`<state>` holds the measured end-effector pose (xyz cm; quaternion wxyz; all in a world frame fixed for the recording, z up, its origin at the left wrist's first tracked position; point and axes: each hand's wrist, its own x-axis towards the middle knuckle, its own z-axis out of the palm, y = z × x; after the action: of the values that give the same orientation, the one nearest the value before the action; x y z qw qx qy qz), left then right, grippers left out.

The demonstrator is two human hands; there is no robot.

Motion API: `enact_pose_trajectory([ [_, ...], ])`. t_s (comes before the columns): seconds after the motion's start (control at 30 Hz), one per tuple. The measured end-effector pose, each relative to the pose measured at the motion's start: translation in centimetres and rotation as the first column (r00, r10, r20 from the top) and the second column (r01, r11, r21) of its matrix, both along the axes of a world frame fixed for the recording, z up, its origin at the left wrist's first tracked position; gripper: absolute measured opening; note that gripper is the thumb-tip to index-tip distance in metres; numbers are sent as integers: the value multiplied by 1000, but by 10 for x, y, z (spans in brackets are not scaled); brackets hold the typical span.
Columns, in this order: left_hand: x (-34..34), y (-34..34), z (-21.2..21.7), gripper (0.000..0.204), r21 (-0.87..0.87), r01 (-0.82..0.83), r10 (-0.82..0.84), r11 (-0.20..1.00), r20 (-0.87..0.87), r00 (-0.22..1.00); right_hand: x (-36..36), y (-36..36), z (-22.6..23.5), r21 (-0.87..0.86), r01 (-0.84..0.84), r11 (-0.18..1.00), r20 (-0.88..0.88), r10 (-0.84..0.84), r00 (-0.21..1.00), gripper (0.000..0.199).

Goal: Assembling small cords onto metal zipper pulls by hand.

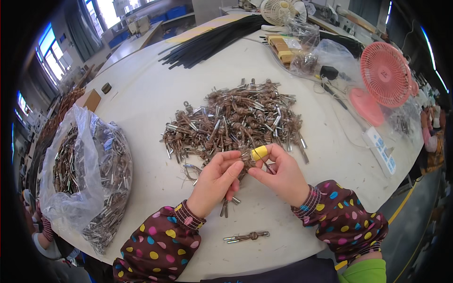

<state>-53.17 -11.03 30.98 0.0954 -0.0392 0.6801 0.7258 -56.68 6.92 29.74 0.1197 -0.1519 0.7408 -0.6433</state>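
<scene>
A large pile of knotted brown cords with silvery metal tips (250, 113) lies at the middle of the table. At its near edge my left hand (216, 177) pinches a knotted cord (246, 162), whose metal tips seem to hang below the fingers. My right hand (282, 177) has closed on the same cord from the other side, with a thin dark tool or strand between thumb and fingers. Yellow tape (259, 153) wraps a right fingertip. A single knotted cord with metal tips (246, 237) lies apart, nearer my body.
To the left stands a clear plastic bag (75, 203) full of similar cords. Black strips (217, 40) lie at the far side. On the right are a pink fan (384, 75), a white power strip (380, 150) with its cable, and plastic bags (337, 59).
</scene>
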Motion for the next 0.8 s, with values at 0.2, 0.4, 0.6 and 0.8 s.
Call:
enact_pose_trajectory([
  [0.2, -3, 0, -3, 34, 136, 35, -50, 990, 106, 993, 8, 0, 12, 106, 1, 994, -110, 11, 994, 39],
  [0.4, 0, -2, -20, 29, -176, 120, -159, 977, -228, 961, -12, 16, 35, 337, -72, 939, -392, 209, 896, 33],
  [0.6, 1, -3, -13, 17, -330, 10, -97, 944, -249, 964, -11, 19, 25, 378, -84, 922, -359, 230, 905, 20],
  [0.8, 1, -8, 0, 4, -613, -129, -114, 779, -341, 933, -7, 22, 24, 319, 4, 948, -316, 103, 943, 19],
])
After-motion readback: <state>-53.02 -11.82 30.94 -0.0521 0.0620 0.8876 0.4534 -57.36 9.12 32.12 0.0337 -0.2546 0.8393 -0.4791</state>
